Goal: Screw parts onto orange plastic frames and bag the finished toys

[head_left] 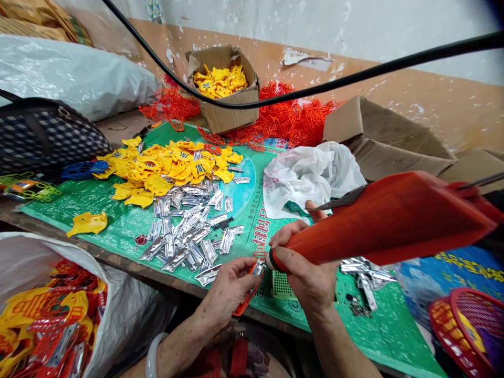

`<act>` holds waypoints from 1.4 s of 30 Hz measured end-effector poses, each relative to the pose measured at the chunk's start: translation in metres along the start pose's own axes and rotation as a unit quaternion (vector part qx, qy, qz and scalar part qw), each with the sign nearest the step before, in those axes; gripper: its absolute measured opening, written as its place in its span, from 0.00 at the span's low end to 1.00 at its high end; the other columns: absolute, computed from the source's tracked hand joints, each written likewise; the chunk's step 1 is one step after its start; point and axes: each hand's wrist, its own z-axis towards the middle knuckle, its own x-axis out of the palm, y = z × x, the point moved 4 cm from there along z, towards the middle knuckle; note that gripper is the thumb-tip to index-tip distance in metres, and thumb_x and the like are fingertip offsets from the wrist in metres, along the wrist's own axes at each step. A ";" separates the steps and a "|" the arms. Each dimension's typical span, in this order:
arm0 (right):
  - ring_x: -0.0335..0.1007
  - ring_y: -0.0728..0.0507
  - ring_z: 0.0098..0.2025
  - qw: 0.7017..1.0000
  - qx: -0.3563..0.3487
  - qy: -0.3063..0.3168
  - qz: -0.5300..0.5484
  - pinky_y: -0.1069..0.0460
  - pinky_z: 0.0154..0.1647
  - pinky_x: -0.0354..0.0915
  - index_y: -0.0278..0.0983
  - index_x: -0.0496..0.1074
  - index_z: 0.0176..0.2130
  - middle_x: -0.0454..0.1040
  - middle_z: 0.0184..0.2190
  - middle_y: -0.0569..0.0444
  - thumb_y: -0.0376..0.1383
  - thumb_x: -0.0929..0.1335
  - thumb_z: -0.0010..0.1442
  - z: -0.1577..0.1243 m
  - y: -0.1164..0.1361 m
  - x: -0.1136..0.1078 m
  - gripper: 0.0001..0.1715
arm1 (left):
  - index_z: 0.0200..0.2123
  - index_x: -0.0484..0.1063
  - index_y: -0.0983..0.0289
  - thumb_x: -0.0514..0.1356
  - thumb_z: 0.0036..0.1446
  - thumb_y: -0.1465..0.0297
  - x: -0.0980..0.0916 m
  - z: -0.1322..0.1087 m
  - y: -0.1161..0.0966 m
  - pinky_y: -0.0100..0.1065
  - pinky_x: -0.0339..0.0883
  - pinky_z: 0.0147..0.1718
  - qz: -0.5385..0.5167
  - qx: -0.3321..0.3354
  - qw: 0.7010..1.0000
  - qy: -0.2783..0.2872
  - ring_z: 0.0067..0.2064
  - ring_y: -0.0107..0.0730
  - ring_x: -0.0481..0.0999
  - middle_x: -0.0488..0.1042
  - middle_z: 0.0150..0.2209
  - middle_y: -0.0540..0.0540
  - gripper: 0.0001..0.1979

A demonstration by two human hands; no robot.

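My right hand (307, 268) is wrapped around a red-covered power screwdriver (378, 226) that leans in from the right. Its nose meets a small metal plate (258, 268) on a red-orange plastic piece (248, 299). My left hand (234, 289) pinches that piece near the table's front edge; the fingers partly hide it. Left of my hands lies a heap of shiny slotted metal plates (189, 231). Behind them is a pile of yellow plastic pieces (169, 165). Under the screwdriver sits a small green basket (282, 286), with small dark screws (358, 305) to its right.
A cardboard box (230, 113) of yellow pieces stands behind, beside red netting (283, 113). A white plastic bag (311, 173) and an open carton (397, 136) are at back right. A white sack (129, 320) of parts is front left. A black cable (338, 84) crosses above.
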 end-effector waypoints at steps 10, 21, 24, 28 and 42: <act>0.67 0.48 0.29 0.999 -0.007 0.026 0.036 0.50 0.30 0.65 0.39 0.71 0.32 0.69 0.27 0.60 0.27 0.72 0.48 -0.003 -0.006 0.002 0.11 | 0.31 0.79 0.63 0.65 0.40 0.73 -0.004 0.003 0.009 0.24 0.43 0.14 -0.033 0.014 0.999 0.001 0.15 0.15 0.50 0.68 0.18 0.42 0.10; 0.68 0.49 0.28 0.998 -0.042 -0.009 0.043 0.50 0.32 0.68 0.41 0.70 0.35 0.70 0.27 0.62 0.25 0.71 0.47 0.001 0.003 -0.005 0.16 | 0.34 0.78 0.65 0.67 0.41 0.70 -0.007 0.004 0.008 0.22 0.42 0.13 -0.043 0.019 0.999 -0.018 0.14 0.13 0.52 0.70 0.21 0.44 0.13; 0.70 0.49 0.28 0.996 -0.071 -0.053 0.005 0.50 0.33 0.69 0.40 0.71 0.33 0.71 0.26 0.61 0.26 0.73 0.46 0.011 0.010 -0.022 0.14 | 0.37 0.76 0.66 0.67 0.44 0.69 -0.008 0.008 0.005 0.22 0.44 0.13 -0.032 0.042 0.998 -0.031 0.15 0.12 0.54 0.73 0.26 0.47 0.14; 0.68 0.48 0.25 0.995 -0.033 -0.087 -0.030 0.54 0.21 0.65 0.37 0.73 0.27 0.70 0.23 0.59 0.29 0.74 0.45 0.018 -0.002 -0.043 0.07 | 0.37 0.73 0.66 0.65 0.46 0.70 -0.005 0.013 0.002 0.20 0.48 0.13 -0.022 0.071 0.997 -0.021 0.16 0.12 0.57 0.71 0.28 0.46 0.13; 0.67 0.48 0.23 0.990 -0.009 -0.116 -0.079 0.52 0.23 0.65 0.36 0.72 0.26 0.72 0.23 0.59 0.30 0.74 0.40 0.016 -0.022 -0.049 0.09 | 0.35 0.67 0.64 0.62 0.52 0.64 -0.016 0.011 -0.010 0.24 0.66 0.16 0.080 0.104 0.991 -0.027 0.20 0.22 0.69 0.72 0.27 0.46 0.10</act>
